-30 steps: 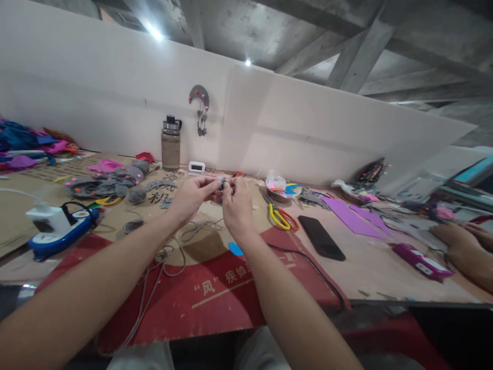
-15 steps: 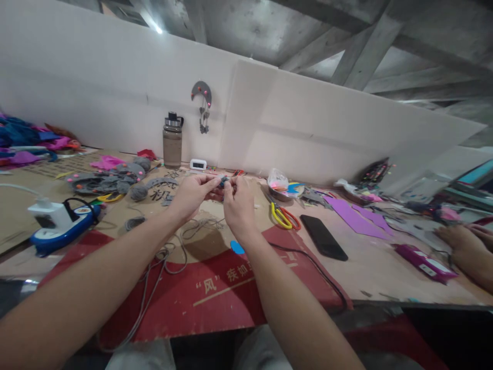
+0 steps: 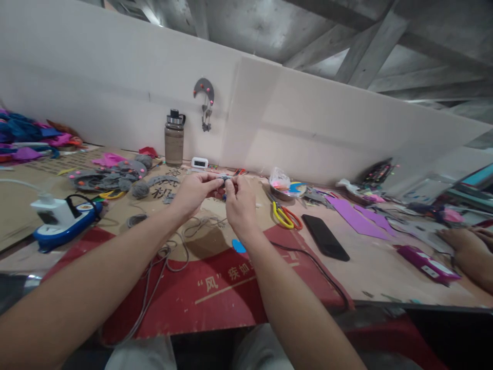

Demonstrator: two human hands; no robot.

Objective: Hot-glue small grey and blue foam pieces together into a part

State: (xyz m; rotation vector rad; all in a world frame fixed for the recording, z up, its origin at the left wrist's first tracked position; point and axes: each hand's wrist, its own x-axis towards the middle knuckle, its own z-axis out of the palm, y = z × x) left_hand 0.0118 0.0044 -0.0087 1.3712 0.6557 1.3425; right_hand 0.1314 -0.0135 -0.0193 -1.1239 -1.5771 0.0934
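My left hand (image 3: 194,191) and my right hand (image 3: 239,203) are raised together over the middle of the table, fingertips pinched on a small grey piece (image 3: 222,179) between them. What the piece is stays too small to tell. Grey cord (image 3: 169,254) lies in loops on the cardboard just below the hands. A small blue disc (image 3: 238,246) lies by my right wrist.
Yellow-handled scissors (image 3: 283,215) and a black phone (image 3: 325,237) lie right of the hands. Grey felt shapes (image 3: 103,180), a bottle (image 3: 174,139) and a blue-white tool (image 3: 63,221) are at left. Another person's hand (image 3: 464,246) rests at far right by a purple box (image 3: 427,259).
My hands stay pinched together on the small piece, fingers shifting slightly. The view has moved a little, so things sit slightly lower and to the right.
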